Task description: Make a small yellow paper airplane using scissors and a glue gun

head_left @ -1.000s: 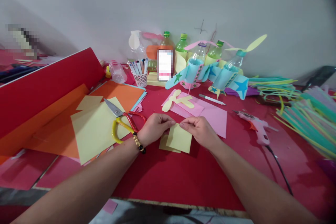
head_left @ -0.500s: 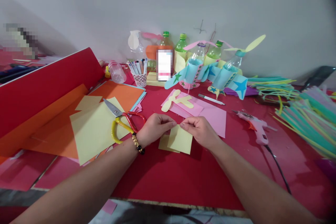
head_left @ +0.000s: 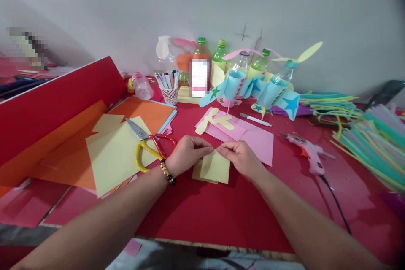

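Note:
Over the red table, a small piece of pale yellow paper hangs from my fingertips. My left hand pinches its top edge near the left corner, and my right hand pinches it toward the right. Another yellow paper piece shows partly behind it, its upper part hidden. Beside my left wrist, scissors with one red and one yellow handle lie partly spread on a larger yellow sheet. Beyond my hands, yellow propeller-shaped cutouts rest on pink paper.
A pink glue gun with its cord lies at right, near bundled coloured strips. Bottle rockets with blue paper, a cup of markers and a phone stand at the back. Orange sheets spread at left.
The held yellow paper has shifted slightly left and lies more squarely over the piece behind it. Both hands keep their pinch, and the whole view has moved a little.

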`<state>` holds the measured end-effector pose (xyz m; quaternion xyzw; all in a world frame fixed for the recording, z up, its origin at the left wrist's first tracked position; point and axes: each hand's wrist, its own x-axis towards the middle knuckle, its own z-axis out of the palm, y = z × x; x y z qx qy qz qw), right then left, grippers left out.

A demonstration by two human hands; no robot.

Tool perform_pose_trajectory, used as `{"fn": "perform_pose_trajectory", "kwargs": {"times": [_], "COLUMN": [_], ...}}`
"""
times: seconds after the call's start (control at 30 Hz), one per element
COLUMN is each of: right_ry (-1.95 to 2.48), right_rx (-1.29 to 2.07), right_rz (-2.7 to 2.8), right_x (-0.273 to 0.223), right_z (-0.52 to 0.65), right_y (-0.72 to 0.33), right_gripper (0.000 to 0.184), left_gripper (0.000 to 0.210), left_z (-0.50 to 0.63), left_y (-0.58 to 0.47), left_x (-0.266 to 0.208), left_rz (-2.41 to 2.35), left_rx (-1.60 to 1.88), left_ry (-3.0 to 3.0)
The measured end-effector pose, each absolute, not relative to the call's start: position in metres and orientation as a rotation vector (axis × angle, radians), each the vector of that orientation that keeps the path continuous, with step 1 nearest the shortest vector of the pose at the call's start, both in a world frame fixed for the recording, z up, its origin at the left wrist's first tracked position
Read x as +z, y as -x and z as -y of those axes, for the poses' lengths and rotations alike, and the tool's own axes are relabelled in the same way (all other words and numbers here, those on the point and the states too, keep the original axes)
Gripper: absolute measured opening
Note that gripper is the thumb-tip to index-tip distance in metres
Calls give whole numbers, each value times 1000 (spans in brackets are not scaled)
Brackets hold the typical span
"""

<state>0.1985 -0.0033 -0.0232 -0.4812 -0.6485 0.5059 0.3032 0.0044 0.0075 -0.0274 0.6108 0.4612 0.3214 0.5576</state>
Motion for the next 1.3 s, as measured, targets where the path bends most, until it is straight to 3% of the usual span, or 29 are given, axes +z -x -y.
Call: {"fn": "perform_pose_trajectory", "kwargs": {"times": [1.3], "right_ry": [1278], "right_rx": [1497], "right_rz": [1460], "right_x": [-30], "right_z": [0], "right_y": [-201], "right_gripper": [31], "left_gripper": [21], "left_z": [-11], "left_y": [0], "left_x": [-30], "left_rz": [-1115], "left_rx": [792], "left_ry": [-1292]}}
